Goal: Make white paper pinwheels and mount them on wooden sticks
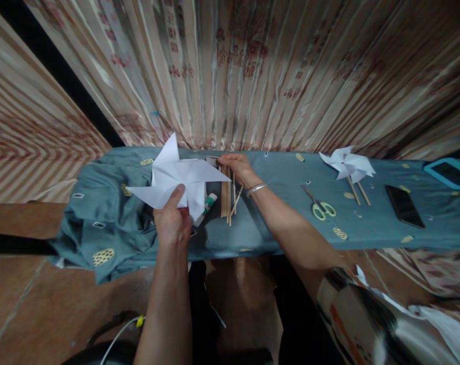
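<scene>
Left hand (172,219) pinches the pinwheel (178,177) by its lower edge, raised off the tabletop (275,223) so the blades stay uncrushed. Right hand (237,166) reaches the sticks (226,195); fingers curled, grip contents unclear. Glue (207,209) lies alongside.

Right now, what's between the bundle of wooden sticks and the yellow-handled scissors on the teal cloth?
Head view: only the right hand's forearm crosses there; otherwise bare teal cloth between sticks and scissors.

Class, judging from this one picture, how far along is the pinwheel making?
Done: one finished pinwheel on sticks lies on the cloth. In hand: left hand holds a folded paper pinwheel, stickless; right hand touches the wooden sticks. Left: apparently mounting it.
</scene>
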{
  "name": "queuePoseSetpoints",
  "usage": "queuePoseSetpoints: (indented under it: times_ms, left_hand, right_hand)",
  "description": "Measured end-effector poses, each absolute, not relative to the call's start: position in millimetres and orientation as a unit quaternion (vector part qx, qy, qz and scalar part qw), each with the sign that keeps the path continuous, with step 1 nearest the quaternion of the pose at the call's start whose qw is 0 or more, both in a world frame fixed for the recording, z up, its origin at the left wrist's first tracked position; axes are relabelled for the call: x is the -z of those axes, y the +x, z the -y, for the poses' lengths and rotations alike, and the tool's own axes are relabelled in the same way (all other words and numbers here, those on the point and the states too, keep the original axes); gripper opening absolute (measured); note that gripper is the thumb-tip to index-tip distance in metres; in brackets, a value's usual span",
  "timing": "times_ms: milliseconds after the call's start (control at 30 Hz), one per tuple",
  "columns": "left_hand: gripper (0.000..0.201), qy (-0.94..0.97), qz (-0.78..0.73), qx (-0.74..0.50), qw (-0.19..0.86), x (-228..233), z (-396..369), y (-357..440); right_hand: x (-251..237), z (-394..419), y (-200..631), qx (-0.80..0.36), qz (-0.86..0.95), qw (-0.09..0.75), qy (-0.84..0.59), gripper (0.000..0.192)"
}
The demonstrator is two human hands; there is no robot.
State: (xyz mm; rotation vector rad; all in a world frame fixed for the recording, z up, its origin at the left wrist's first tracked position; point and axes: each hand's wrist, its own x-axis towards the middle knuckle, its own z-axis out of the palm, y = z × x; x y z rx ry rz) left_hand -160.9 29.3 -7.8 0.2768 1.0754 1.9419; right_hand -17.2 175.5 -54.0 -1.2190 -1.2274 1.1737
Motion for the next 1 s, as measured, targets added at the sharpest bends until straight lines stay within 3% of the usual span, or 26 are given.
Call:
queuePoseSetpoints:
  times_ms: [233,433,600,800,1000]
  left_hand:
    - [0.025,0.163,-0.444,-0.771,0.426,11.2,-32.2,-160.4]
    - [0.038,0.163,-0.41,-0.776,0.45,15.3,-36.6,-134.9]
    - [0.032,0.183,-0.412,-0.748,0.487,22.2,-38.2,-100.8]
    - [0.034,0.21,-0.432,-0.722,0.499,30.1,-39.3,-73.0]
    - [0.034,0.248,-0.463,-0.685,0.505,43.4,-42.4,-49.5]
  right_hand:
    - [43.2,-141.0,14.6,-0.55,0.418,0.529,-0.494,0.012]
    - [46.1,-70.0,76.4,-0.587,0.353,0.532,-0.498,0.019]
    - [60.0,-29.9,122.1,-0.469,0.453,0.473,-0.593,0.031]
    - [55.1,-5.5,146.8,-0.172,0.652,0.268,-0.688,0.007]
    - [50.2,-1.5,156.1,-0.098,0.715,0.194,-0.664,0.008]
